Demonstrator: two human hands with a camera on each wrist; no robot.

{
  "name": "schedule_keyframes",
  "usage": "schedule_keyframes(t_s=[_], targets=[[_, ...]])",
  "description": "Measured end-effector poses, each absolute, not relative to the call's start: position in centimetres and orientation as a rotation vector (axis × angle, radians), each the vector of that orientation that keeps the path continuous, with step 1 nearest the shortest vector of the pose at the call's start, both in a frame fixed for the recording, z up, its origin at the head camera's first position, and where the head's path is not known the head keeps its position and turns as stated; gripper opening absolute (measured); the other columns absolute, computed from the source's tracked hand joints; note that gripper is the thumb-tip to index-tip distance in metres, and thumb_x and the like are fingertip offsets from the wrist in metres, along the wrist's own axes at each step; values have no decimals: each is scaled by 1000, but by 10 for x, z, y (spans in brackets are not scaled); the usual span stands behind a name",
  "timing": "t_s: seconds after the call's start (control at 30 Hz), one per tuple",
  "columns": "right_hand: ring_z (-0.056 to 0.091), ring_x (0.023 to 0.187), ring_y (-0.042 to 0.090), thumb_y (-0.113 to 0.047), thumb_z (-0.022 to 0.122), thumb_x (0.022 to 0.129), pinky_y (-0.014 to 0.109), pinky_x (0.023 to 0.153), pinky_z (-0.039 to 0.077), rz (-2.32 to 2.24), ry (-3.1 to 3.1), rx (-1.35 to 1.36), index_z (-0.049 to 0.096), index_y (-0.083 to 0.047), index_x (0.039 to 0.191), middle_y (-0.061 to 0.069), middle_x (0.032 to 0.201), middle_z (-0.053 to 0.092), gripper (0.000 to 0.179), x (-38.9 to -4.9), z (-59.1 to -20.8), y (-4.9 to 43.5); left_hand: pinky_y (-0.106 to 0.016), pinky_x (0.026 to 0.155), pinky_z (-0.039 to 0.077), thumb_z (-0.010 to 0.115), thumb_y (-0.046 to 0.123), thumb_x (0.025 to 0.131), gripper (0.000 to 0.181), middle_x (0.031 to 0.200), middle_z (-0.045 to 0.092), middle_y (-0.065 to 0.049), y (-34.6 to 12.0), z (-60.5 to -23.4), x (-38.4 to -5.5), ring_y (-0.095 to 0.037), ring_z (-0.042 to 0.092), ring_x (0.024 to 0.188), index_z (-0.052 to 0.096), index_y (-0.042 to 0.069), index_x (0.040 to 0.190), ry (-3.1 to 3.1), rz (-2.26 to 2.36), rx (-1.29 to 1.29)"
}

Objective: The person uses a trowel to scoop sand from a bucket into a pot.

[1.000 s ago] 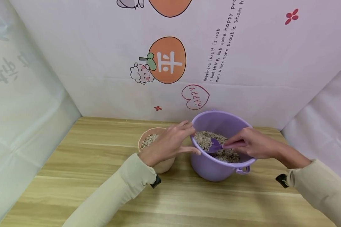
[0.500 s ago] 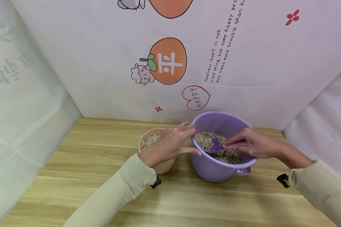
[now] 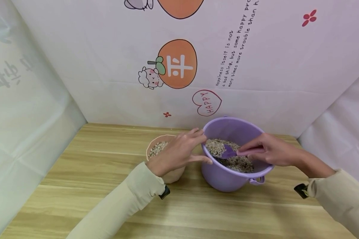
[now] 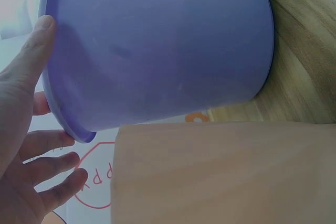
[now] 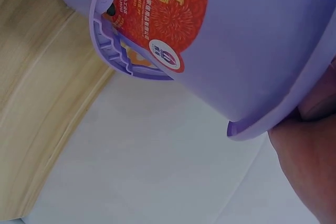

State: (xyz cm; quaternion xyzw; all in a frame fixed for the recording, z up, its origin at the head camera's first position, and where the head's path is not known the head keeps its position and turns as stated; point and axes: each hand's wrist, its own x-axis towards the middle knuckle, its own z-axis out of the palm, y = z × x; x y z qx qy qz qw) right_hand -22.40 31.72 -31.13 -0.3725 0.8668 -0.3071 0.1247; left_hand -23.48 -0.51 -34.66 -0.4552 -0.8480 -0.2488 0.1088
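In the head view a purple bucket (image 3: 227, 181) stands at the right, holding pale, speckled gravel-like grains (image 3: 242, 165). My right hand (image 3: 276, 151) reaches over its right rim and grips the handle of a small purple shovel (image 3: 229, 152), whose blade lies among the grains with some heaped on it. My left hand (image 3: 179, 151) rests on the bucket's left rim, thumb on the outside and fingers spread, as the left wrist view also shows. Beneath that hand is a peach-coloured pot (image 3: 173, 176) with similar grains. The right wrist view shows the bucket's outside; the shovel is hidden there.
Both containers stand on a wood-grain table (image 3: 107, 196), close to the printed white backdrop (image 3: 113, 99). A small lug (image 3: 257, 181) juts from the bucket's front right. White sheeting (image 3: 341, 122) bounds the right side.
My right hand has shifted slightly right, and the shovel with it. The left hand stays at the rim, nearly unmoved.
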Motion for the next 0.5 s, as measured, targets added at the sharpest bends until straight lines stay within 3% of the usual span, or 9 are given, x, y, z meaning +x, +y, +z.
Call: schedule_keyframes(t_s=[0.23,0.5], targets=[[68,102,9,3,64,93,24,83,56,-927,2536,-1107,68,8,119,11,113,73,27,-222,-309,320,-53,112,35,73,53,83,49,146,51,-16,-5,-346,-234,-35,41,140,60,14,109,-2514,-712,-1324],[69,98,9,3,64,93,25,78,57,-944,2554,-1115,69,4,119,11,113,73,27,-220,-310,321,-52,112,35,73,53,83,47,145,53,-16,-5,-346,-234,-34,41,140,59,15,107,-2512,-712,-1329]])
